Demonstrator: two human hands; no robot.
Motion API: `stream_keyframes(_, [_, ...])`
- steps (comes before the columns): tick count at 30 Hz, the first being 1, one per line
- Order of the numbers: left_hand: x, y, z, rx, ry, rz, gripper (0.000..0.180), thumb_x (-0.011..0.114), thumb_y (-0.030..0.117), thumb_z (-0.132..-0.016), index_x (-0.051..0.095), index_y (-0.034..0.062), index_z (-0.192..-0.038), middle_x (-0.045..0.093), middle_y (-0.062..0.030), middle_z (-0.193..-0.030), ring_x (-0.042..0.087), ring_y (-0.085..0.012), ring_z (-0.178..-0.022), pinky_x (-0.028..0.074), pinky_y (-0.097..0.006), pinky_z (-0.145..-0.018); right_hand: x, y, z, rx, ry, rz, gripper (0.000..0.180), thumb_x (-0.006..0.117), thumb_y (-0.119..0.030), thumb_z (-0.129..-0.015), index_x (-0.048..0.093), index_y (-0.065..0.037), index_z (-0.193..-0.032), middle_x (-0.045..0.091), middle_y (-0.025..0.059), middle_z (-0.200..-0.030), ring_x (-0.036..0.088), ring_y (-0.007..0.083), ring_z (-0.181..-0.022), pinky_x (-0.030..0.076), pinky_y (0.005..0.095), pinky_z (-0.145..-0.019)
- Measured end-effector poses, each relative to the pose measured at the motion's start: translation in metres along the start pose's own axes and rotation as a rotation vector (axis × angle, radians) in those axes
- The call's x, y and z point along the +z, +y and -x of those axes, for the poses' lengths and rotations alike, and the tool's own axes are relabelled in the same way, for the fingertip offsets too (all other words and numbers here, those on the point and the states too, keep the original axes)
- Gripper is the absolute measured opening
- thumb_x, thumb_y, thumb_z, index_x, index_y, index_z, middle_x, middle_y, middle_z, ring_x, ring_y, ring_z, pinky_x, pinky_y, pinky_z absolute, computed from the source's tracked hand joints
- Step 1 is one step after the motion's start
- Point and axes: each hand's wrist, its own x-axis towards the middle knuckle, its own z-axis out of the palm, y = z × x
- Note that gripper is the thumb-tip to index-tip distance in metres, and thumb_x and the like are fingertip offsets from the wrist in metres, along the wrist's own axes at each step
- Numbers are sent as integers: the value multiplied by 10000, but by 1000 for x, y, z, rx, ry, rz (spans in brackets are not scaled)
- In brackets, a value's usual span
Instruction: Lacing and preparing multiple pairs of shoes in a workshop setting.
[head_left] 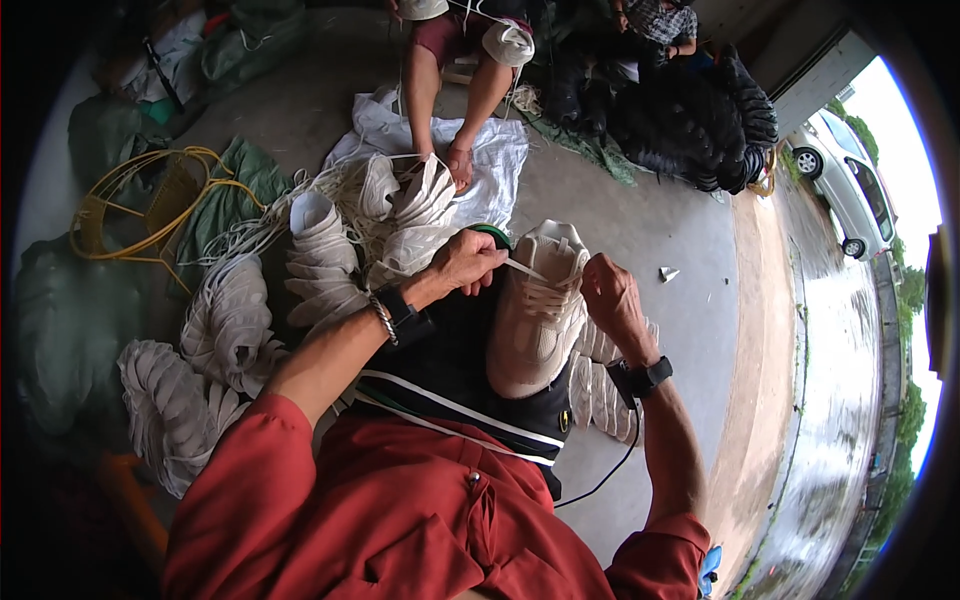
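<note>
A cream sneaker (540, 320) rests on my lap, its toe toward me and its tongue pointing away. Pale lacing crosses its front. Left of the tongue, my left hand (465, 265) is closed on a flat white shoelace (526, 270) that runs taut to the upper eyelets. My right hand (612, 298) is closed, fingertips pinched at the shoe's right edge near the top eyelets. What those fingers hold is hidden. A dark band circles each wrist. Beneath the shoe lies dark cloth with white stripes (460, 400).
Stacks of nested white shoe uppers (235, 320) lie to my left, with more (600, 395) beside my right knee. Opposite, a seated person's hands (459, 165) work at uppers on a white sheet (495, 165). A yellow frame (150, 245) stands far left; black bundles (680, 120) lie behind.
</note>
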Motion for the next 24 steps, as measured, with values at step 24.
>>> stream_keyframes(24, [91, 25, -1, 622, 254, -713, 111, 573, 127, -718, 527, 27, -704, 572, -195, -608, 596, -361, -621, 467, -439, -553, 19, -10, 35, 159, 177, -328, 68, 567, -57, -784, 591, -3, -818, 619, 119, -672, 614, 179, -607, 479, 286, -566])
